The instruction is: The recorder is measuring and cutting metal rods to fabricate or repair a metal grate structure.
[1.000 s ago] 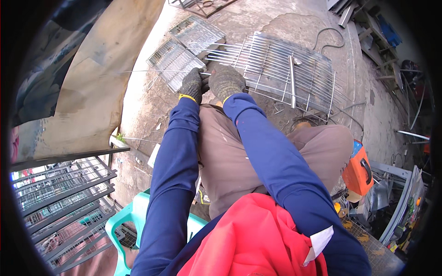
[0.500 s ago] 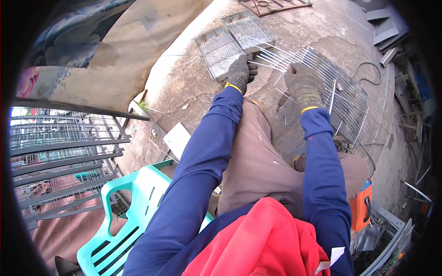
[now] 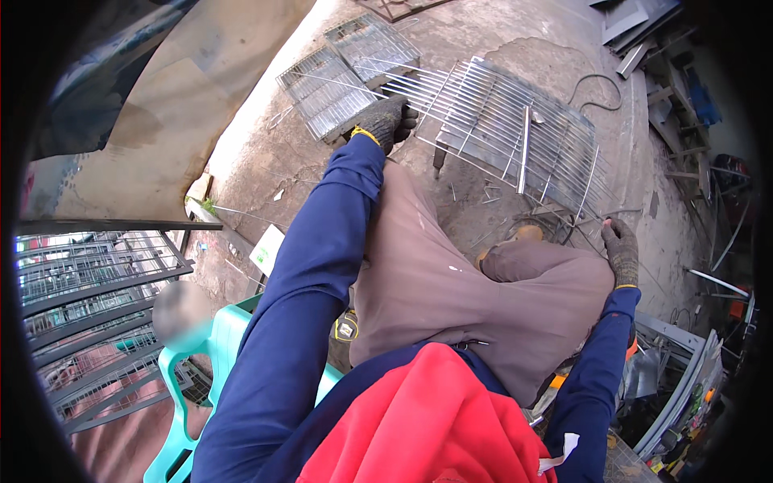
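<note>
Wire grid (image 3: 515,137), the big welded rack of thin rods, lies flat on the concrete floor (image 3: 266,161) in front of the knees, tilted a bit w/ its near edge by the boot (image 3: 527,233).

L hand (image 3: 386,121), dark knit glove w/ yellow cuff, is closed on the grid's near-left corner rods, fingers curled over the edge. Same grip as half a sec ago.

Change is on the other side: R hand (image 3: 622,251) was up on the grid next to the left one; now it's off it, dropped down past the right knee, low beside the grid's far-right corner. Fingers look half curled around loose wire or rod ends there, but can't tell if it's actually holding anything – too small and tangled.

So grid is now steadied by one hand only; looks like R is after something on the floor.

Around: two smaller mesh panels (image 3: 326,88) just beyond L hand, touching/overlapping the grid edge. Black cable (image 3: 596,84) looping behind. Teal plastic chair (image 3: 201,378) under the person, stacked wire cages (image 3: 88,322) to the left.
</note>
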Demonstrator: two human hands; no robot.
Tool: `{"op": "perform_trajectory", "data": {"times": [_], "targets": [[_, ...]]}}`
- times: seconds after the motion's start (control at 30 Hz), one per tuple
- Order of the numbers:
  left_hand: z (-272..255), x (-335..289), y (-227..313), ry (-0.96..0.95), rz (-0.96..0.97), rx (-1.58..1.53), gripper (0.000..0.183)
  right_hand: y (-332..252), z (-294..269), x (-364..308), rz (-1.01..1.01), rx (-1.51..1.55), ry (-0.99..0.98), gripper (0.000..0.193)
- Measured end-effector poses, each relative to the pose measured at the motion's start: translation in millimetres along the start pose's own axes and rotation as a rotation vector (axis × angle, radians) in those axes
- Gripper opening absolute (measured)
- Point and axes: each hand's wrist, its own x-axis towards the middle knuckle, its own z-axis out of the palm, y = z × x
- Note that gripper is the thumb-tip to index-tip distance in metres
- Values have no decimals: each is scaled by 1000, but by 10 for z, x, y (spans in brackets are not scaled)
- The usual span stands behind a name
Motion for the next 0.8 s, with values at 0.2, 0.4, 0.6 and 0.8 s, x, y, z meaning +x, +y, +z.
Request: {"op": "perform_trajectory", "data": {"times": [0.2, 0.4, 0.6, 0.8], "targets": [[90, 36, -104, 62, -42, 42, 16, 137, 31, -28, 55, 13, -12, 42], [10, 112, -102, 35, -22, 14, 20, 33, 34, -72, -80, -19, 72, 42], [-48, 191, -53, -269, -63, 9, 19, -183, -57, -142, -109, -3, 78, 35], [127, 162, -100, -13, 18, 109, 21, -34, -13, -28, -105, 18, 38, 28]]}}
